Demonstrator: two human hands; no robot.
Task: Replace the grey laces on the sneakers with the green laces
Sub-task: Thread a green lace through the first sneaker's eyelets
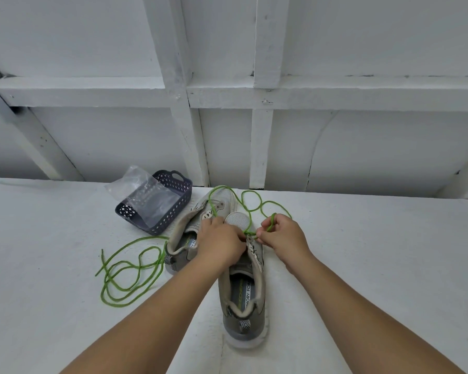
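Two grey sneakers lie on the white table. The near sneaker (243, 292) points away from me; the far sneaker (200, 220) lies to its upper left. My left hand (222, 241) rests over the near sneaker's eyelet area, fingers curled at the green lace. My right hand (281, 233) pinches that same green lace (250, 203), which loops across the table behind both hands. A second green lace (125, 276) lies in loose coils on the table to the left. No grey laces are in view.
A dark grey plastic basket (170, 209) with a clear plastic bag (141, 193) in it stands behind the far sneaker. A white framed wall runs along the back edge of the table.
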